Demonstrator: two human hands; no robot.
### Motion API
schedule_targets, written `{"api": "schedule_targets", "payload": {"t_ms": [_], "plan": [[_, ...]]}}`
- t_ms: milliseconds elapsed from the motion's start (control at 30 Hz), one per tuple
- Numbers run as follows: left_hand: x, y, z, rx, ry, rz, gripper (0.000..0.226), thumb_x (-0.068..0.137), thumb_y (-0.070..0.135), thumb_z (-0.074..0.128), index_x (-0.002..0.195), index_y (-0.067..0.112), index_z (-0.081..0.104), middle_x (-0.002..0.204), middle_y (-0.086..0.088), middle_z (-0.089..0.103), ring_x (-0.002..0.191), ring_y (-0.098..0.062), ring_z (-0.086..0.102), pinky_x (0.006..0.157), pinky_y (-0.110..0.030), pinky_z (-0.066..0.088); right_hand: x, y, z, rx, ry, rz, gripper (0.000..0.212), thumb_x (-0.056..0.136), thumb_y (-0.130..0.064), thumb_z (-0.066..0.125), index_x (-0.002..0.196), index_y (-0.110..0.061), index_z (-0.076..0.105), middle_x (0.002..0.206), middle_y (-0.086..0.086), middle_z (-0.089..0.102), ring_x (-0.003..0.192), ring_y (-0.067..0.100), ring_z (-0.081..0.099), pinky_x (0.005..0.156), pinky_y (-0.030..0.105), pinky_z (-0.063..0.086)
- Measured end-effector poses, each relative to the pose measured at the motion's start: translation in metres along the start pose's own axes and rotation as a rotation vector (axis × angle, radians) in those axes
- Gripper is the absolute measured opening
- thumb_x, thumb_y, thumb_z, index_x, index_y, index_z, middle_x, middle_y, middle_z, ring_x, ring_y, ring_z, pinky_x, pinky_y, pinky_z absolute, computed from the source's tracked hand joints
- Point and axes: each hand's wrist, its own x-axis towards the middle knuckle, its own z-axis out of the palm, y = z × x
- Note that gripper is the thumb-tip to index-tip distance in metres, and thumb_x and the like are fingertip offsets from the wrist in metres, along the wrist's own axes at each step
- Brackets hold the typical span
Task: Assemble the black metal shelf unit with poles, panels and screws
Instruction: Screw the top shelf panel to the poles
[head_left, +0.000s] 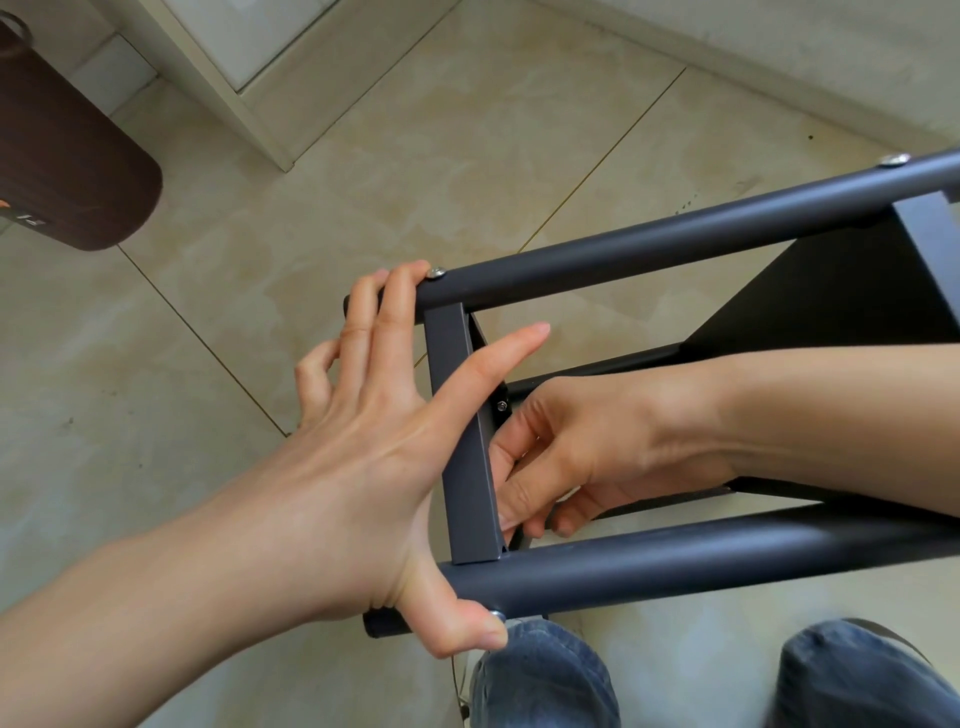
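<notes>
The black metal shelf unit lies on its side over the tiled floor, its end toward the person, whose denim-clad knees show at the bottom edge of the view. The upper pole and the lower pole run from center to the right edge, joined near their ends by the edge of a panel. The left hand spans this end with fingers spread: two fingertips rest on the upper pole beside a screw, the thumb presses the lower pole end near another screw, and the index finger extends straight across the panel edge. The right hand reaches inside the frame, fingers curled behind the panel near a small bolt; what it holds cannot be determined. A dark brown object stands at the floor's upper left.
</notes>
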Motion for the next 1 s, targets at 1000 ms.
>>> {"api": "schedule_targets", "payload": {"t_ms": [1000], "plan": [[0.0, 0.0, 0.0, -0.024, -0.009, -0.01, 0.142, 0.018, 0.083, 0.048, 0.149, 0.056, 0.001, 0.158, -0.012, -0.007, 0.151, -0.037, -0.015, 0.112, -0.058, 0.013, 0.007, -0.006, -0.015, -0.051, -0.227, 0.182, 0.011, 0.094, -0.016, 0.063, 0.085, -0.014, 0.069, 0.08, 0.0, 0.066, 0.069, 0.009, 0.052, 0.065, 0.023, 0.04]]}}
